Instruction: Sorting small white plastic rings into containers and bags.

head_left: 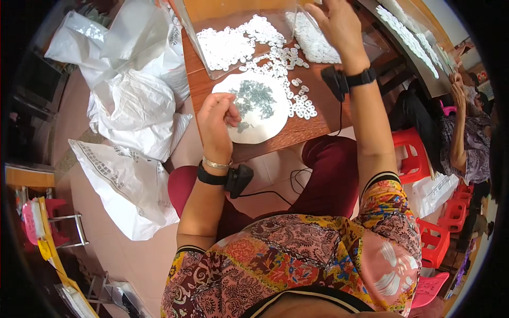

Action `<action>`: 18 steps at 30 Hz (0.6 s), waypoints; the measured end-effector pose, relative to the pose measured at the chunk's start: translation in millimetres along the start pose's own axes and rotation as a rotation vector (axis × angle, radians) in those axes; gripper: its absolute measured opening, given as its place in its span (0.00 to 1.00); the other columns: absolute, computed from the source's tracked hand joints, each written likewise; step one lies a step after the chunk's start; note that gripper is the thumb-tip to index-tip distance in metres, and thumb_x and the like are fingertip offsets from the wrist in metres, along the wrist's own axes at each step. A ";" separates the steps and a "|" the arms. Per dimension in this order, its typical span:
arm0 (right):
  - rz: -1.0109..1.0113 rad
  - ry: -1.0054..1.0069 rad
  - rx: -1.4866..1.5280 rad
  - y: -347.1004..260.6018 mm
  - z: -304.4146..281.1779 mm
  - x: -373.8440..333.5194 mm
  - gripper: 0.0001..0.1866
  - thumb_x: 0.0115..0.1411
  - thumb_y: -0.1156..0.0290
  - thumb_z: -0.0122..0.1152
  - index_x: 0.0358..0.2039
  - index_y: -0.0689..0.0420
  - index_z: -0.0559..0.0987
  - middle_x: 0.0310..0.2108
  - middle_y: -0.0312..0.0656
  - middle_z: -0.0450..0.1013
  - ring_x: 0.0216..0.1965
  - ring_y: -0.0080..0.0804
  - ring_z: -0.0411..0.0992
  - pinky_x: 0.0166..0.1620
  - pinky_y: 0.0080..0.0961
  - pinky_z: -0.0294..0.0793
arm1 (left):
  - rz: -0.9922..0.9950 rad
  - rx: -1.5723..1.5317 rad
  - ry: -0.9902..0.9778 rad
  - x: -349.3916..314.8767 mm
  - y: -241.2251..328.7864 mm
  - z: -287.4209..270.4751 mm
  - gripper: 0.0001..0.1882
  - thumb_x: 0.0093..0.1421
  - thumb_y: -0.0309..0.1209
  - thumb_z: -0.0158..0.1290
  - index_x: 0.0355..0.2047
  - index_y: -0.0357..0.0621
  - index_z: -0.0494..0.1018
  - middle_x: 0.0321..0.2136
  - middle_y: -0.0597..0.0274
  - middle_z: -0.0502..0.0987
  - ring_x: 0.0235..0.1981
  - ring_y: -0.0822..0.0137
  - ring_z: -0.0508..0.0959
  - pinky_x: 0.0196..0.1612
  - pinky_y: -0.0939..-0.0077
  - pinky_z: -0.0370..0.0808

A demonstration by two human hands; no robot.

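My left hand point(216, 114) is closed, its fingers curled in over the left part of a round white plate point(222, 87). Whatever those fingers hold, if anything, is too small or hidden to make out. On the plate lies a loose heap of small grey metal pieces point(257, 98), like pins or screws. My right hand point(339, 26) is raised over the far right of the table, fingers apart and nothing visible in it. Beneath it rests a clear bag of white pieces point(313, 40). Many small white oval pieces with holes point(225, 47) are heaped and scattered beyond and beside the plate.
The brown wooden table point(323, 85) has a clear upright panel at its far left. White sacks point(135, 106) crowd the floor on the left. Red plastic stools point(411, 156) stand on the right, where another person point(466, 132) sits at a table. Cables hang from my wrist straps.
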State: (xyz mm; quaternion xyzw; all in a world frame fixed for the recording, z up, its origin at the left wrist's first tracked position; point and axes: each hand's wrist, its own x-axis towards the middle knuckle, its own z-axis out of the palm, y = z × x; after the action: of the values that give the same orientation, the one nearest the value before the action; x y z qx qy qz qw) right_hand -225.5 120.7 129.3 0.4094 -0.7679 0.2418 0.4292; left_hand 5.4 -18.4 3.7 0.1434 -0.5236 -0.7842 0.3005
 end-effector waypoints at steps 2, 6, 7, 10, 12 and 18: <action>0.011 0.078 0.069 -5.1 -7.8 5.1 0.25 0.50 0.67 0.63 0.49 0.60 0.71 0.47 0.52 0.68 0.46 0.48 0.68 0.45 0.33 0.71 | -0.019 -0.023 0.007 1.4 0.9 -2.9 0.10 0.60 0.30 0.42 0.31 0.36 0.70 0.18 0.65 0.70 0.18 0.77 0.67 0.22 0.86 0.62; 0.104 -0.406 0.201 10.7 7.3 -36.3 0.09 0.55 0.65 0.58 0.30 0.57 0.79 0.26 0.45 0.75 0.28 0.39 0.74 0.33 0.29 0.71 | -0.020 0.020 -0.027 4.6 -0.3 -6.8 0.12 0.61 0.33 0.41 0.33 0.36 0.70 0.18 0.64 0.70 0.19 0.74 0.68 0.23 0.84 0.61; 0.158 -0.627 0.223 11.4 10.0 -45.5 0.09 0.53 0.64 0.57 0.28 0.56 0.80 0.25 0.46 0.75 0.28 0.42 0.73 0.32 0.32 0.71 | -0.020 0.017 -0.038 4.8 -1.0 -7.4 0.12 0.61 0.33 0.42 0.32 0.37 0.70 0.18 0.64 0.70 0.19 0.74 0.68 0.23 0.84 0.61; 0.080 -0.919 0.140 16.3 11.7 -75.6 0.07 0.47 0.70 0.59 0.26 0.59 0.78 0.22 0.46 0.73 0.24 0.37 0.72 0.30 0.30 0.69 | -0.025 -0.014 -0.042 3.8 -2.9 -6.7 0.10 0.60 0.30 0.43 0.30 0.37 0.71 0.17 0.65 0.70 0.17 0.77 0.67 0.21 0.87 0.61; 0.115 -1.036 0.116 22.3 8.8 -82.4 0.06 0.44 0.72 0.60 0.25 0.58 0.79 0.21 0.44 0.73 0.24 0.36 0.72 0.30 0.29 0.69 | -0.038 -0.009 -0.040 3.5 -1.5 -6.2 0.10 0.60 0.30 0.43 0.30 0.37 0.71 0.17 0.66 0.70 0.17 0.77 0.67 0.21 0.87 0.61; 0.178 -1.053 0.418 21.0 14.3 -96.2 0.07 0.41 0.74 0.63 0.24 0.58 0.78 0.21 0.43 0.73 0.25 0.36 0.72 0.31 0.28 0.69 | -0.067 0.001 -0.057 4.0 -6.7 -7.2 0.10 0.60 0.31 0.43 0.30 0.37 0.71 0.17 0.66 0.70 0.17 0.77 0.68 0.21 0.87 0.62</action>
State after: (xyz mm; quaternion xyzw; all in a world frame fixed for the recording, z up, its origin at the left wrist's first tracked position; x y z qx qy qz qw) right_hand -221.1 162.4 39.0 0.4845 -0.8455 0.1875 -0.1232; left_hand 4.0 -24.4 -4.9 0.1386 -0.5272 -0.7973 0.2592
